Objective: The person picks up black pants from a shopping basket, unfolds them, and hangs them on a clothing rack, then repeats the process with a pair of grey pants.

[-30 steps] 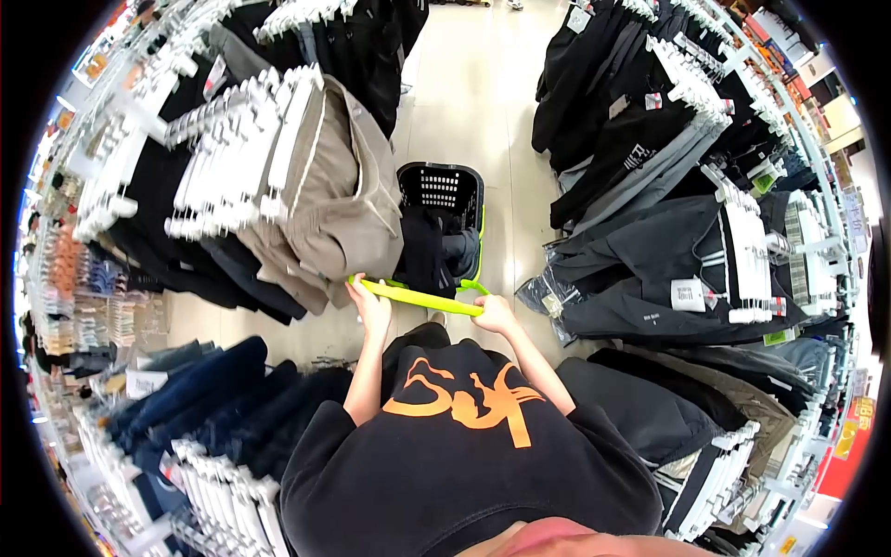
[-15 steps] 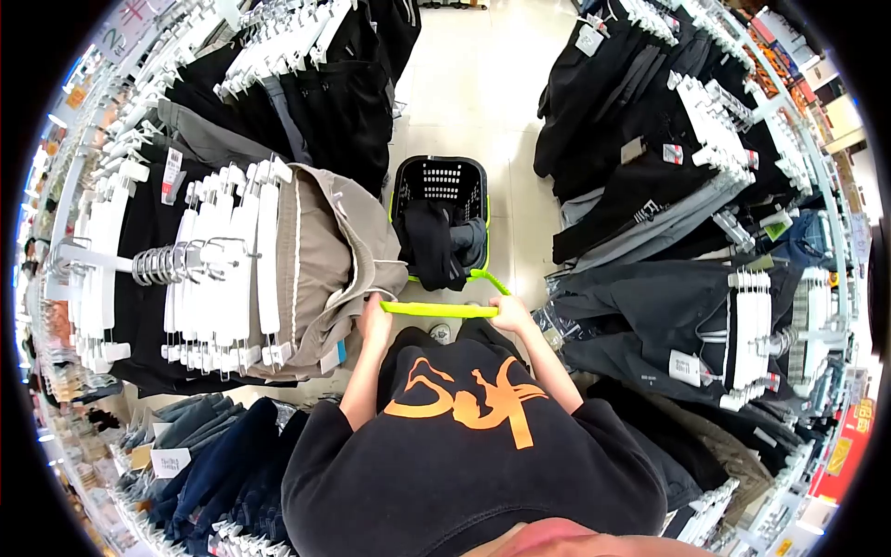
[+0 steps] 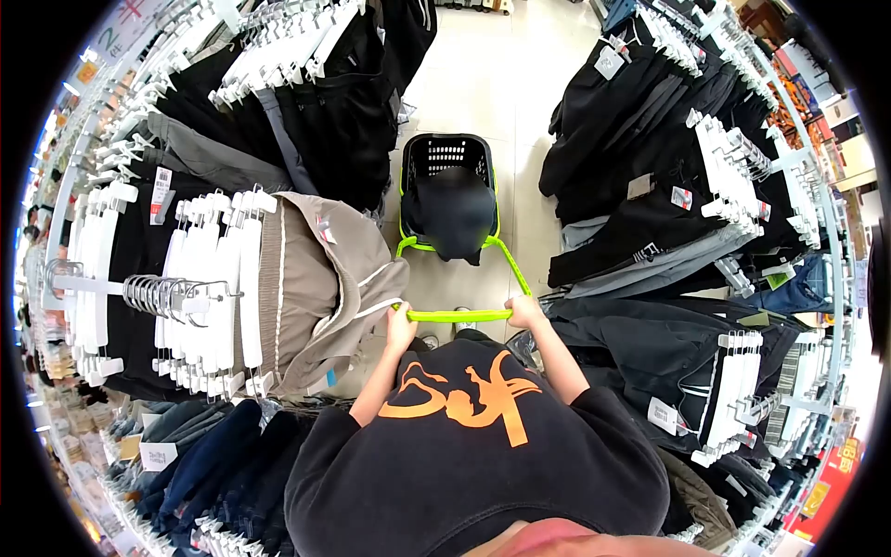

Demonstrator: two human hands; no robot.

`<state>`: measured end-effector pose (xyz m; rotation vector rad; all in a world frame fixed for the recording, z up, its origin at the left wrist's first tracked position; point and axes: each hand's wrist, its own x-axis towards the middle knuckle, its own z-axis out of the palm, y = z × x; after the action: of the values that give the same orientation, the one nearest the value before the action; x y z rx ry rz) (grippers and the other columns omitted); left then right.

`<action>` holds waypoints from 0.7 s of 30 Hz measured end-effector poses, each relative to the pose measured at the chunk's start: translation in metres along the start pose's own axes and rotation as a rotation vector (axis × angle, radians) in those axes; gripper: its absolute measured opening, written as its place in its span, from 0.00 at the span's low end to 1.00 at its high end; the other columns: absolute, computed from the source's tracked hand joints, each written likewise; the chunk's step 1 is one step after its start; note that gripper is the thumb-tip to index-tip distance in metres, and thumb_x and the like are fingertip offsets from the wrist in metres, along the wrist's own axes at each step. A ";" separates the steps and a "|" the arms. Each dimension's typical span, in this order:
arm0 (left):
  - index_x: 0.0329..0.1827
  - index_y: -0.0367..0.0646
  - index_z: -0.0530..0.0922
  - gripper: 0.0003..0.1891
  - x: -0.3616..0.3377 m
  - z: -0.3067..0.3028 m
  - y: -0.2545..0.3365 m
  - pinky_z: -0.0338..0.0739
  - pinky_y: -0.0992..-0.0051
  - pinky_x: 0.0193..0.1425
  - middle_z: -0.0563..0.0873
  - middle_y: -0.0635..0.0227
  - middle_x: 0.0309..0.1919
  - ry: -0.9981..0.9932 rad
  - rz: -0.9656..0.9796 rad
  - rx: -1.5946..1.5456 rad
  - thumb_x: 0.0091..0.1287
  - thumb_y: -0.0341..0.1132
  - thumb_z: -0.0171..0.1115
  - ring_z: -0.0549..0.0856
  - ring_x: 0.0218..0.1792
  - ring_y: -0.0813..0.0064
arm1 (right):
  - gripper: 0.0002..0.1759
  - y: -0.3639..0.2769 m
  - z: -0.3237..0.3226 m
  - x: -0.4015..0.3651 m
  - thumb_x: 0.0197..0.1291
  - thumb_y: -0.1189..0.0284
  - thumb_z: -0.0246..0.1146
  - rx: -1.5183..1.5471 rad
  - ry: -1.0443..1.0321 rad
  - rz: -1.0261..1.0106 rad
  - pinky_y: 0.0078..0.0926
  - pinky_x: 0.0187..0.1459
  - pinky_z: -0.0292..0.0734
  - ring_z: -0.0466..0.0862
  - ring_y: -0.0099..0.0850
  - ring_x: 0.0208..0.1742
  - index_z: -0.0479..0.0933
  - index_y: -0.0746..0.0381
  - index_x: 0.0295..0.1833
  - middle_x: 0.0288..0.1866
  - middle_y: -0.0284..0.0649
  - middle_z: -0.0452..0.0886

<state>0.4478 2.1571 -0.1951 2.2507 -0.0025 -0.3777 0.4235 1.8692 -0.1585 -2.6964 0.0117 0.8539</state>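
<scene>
Both of my hands grip the lime-green pull handle (image 3: 459, 316) of a black shopping basket (image 3: 409, 156). My left hand (image 3: 400, 327) is wrapped round its left end, close beside the hem of hanging beige trousers (image 3: 325, 265). At the right corner, where the crossbar meets the side arm, my right hand (image 3: 526, 313) is closed. Standing on the floor ahead of me, the basket holds dark folded clothing (image 3: 452, 215) heaped toward its near side. Green trim runs along the basket's edges.
Racks of hanging trousers line both sides of the narrow aisle, with black trousers (image 3: 613, 121) and dark grey ones (image 3: 640, 330) on the right. Dark blue jeans (image 3: 218, 464) hang at lower left. White clip hangers (image 3: 200, 288) jut toward the aisle. Pale floor tiles (image 3: 473, 65) continue ahead.
The basket now sits a little farther ahead of me, and both arms of its handle show. The handle has shifted slightly right, and the nearby racks have slid back past me.
</scene>
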 end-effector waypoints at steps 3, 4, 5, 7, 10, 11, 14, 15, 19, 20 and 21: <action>0.30 0.39 0.66 0.11 0.021 0.001 0.004 0.63 0.66 0.43 0.67 0.48 0.34 0.080 0.026 -0.037 0.42 0.23 0.55 0.68 0.39 0.50 | 0.09 -0.003 -0.011 0.003 0.30 0.74 0.53 0.066 0.036 -0.004 0.34 0.35 0.70 0.76 0.41 0.32 0.74 0.59 0.23 0.25 0.47 0.75; 0.28 0.39 0.66 0.10 0.027 -0.002 0.007 0.62 0.64 0.43 0.67 0.49 0.31 0.114 0.054 -0.040 0.42 0.23 0.55 0.67 0.37 0.50 | 0.10 -0.006 -0.012 0.008 0.31 0.73 0.54 0.048 0.014 0.001 0.33 0.36 0.71 0.76 0.41 0.32 0.75 0.59 0.25 0.25 0.46 0.76; 0.25 0.39 0.65 0.09 0.033 -0.004 0.006 0.65 0.64 0.40 0.67 0.52 0.28 0.161 0.089 0.018 0.42 0.20 0.54 0.68 0.34 0.54 | 0.10 -0.010 -0.012 0.009 0.31 0.73 0.54 0.049 0.015 0.004 0.33 0.36 0.71 0.76 0.41 0.32 0.75 0.59 0.25 0.25 0.46 0.76; 0.22 0.39 0.64 0.09 0.046 -0.008 -0.002 0.69 0.67 0.34 0.67 0.55 0.24 0.182 0.116 -0.032 0.41 0.17 0.52 0.68 0.30 0.60 | 0.12 -0.023 -0.009 0.010 0.32 0.71 0.55 0.093 0.056 0.081 0.32 0.37 0.71 0.77 0.39 0.33 0.77 0.58 0.28 0.27 0.45 0.76; 0.20 0.39 0.64 0.09 0.063 -0.024 -0.014 0.71 0.72 0.30 0.66 0.60 0.23 0.164 0.142 0.042 0.41 0.14 0.48 0.69 0.26 0.66 | 0.14 -0.041 0.005 0.014 0.33 0.70 0.55 0.134 0.032 0.130 0.31 0.39 0.71 0.77 0.39 0.33 0.77 0.59 0.32 0.28 0.46 0.77; 0.19 0.39 0.63 0.08 0.066 -0.038 -0.004 0.71 0.74 0.31 0.67 0.61 0.27 0.040 0.047 -0.042 0.42 0.14 0.46 0.70 0.27 0.68 | 0.14 -0.049 0.006 0.013 0.33 0.70 0.55 0.167 0.039 0.138 0.31 0.39 0.71 0.77 0.39 0.33 0.77 0.59 0.32 0.28 0.47 0.76; 0.18 0.38 0.62 0.08 0.081 -0.040 -0.017 0.70 0.77 0.31 0.65 0.60 0.36 0.148 0.254 -0.077 0.41 0.14 0.44 0.70 0.29 0.70 | 0.15 -0.055 0.005 0.016 0.32 0.71 0.56 0.218 0.091 0.120 0.32 0.38 0.72 0.77 0.40 0.33 0.77 0.59 0.32 0.27 0.47 0.77; 0.18 0.38 0.62 0.08 0.088 -0.039 -0.019 0.70 0.77 0.31 0.65 0.60 0.36 0.152 0.253 -0.074 0.41 0.14 0.44 0.70 0.29 0.70 | 0.14 -0.054 0.003 0.018 0.32 0.71 0.56 0.239 0.103 0.103 0.32 0.38 0.72 0.77 0.40 0.32 0.77 0.59 0.31 0.27 0.47 0.76; 0.19 0.37 0.63 0.08 0.110 -0.031 -0.003 0.70 0.76 0.34 0.66 0.55 0.36 0.053 0.100 -0.265 0.40 0.15 0.46 0.70 0.28 0.65 | 0.12 -0.035 -0.010 0.032 0.31 0.70 0.57 0.164 0.129 0.064 0.32 0.37 0.72 0.77 0.40 0.31 0.76 0.61 0.28 0.25 0.47 0.76; 0.20 0.37 0.64 0.08 0.112 -0.025 -0.002 0.69 0.74 0.37 0.66 0.54 0.36 0.006 0.093 -0.130 0.39 0.15 0.47 0.70 0.30 0.62 | 0.12 -0.027 -0.013 0.034 0.31 0.70 0.57 0.161 0.131 0.063 0.32 0.37 0.72 0.77 0.40 0.31 0.76 0.61 0.28 0.25 0.47 0.76; 0.21 0.37 0.65 0.08 0.112 -0.020 -0.002 0.67 0.72 0.40 0.66 0.53 0.37 -0.044 0.086 0.006 0.38 0.15 0.48 0.69 0.31 0.59 | 0.11 -0.018 -0.015 0.034 0.33 0.70 0.56 0.141 0.136 0.047 0.33 0.36 0.71 0.77 0.40 0.31 0.76 0.61 0.27 0.24 0.47 0.76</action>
<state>0.5593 2.1591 -0.2150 2.2393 -0.1226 -0.3810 0.4617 1.8852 -0.1608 -2.6244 0.1599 0.6552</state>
